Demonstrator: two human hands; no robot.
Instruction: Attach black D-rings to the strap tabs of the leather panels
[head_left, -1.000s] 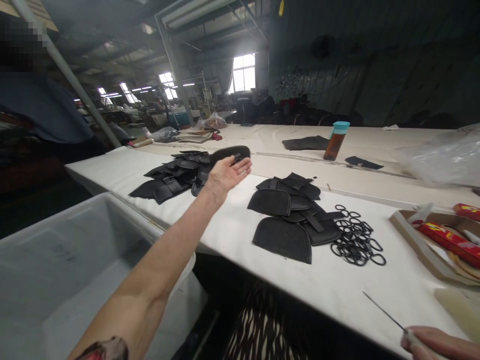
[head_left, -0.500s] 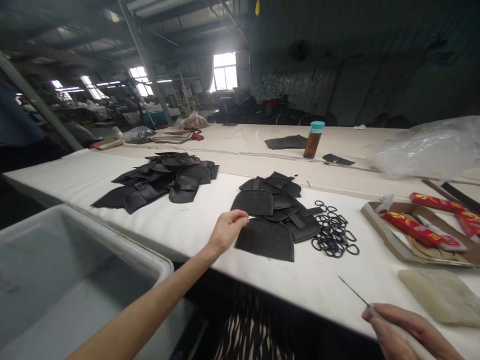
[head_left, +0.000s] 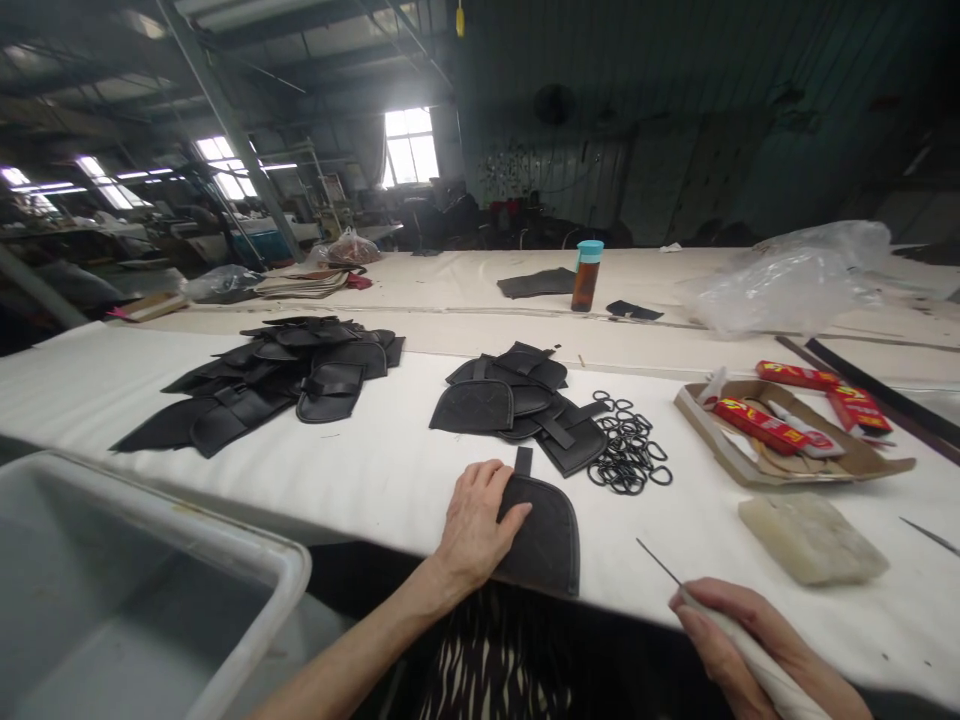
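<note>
My left hand [head_left: 476, 525] has its thumb on top of a black leather piece [head_left: 547, 530] with a rounded corner and a short strap sticking up from its far edge. The piece lies at the front edge of the table, partly covered by my fingers. Wrapped round the pale handle of an awl [head_left: 660, 562] is my right hand [head_left: 739, 640], the thin metal shaft pointing up and left. Beyond the left hand lies a small pile of similar black pieces [head_left: 476, 407], beside a heap of black D-shaped rings [head_left: 628, 450].
A larger pile of black strapped pieces [head_left: 247, 415] lies to the left. At the front left stands a grey plastic bin [head_left: 292, 570]. A cardboard tray [head_left: 701, 430] with red boxes and a yellowish block [head_left: 814, 540] sit right. Farther back stands a blue-lidded bottle [head_left: 586, 280].
My left hand came back from the left pile and drew the nearest leather piece from the small pile towards the table edge. The right hand keeps the awl. The view turned right.
</note>
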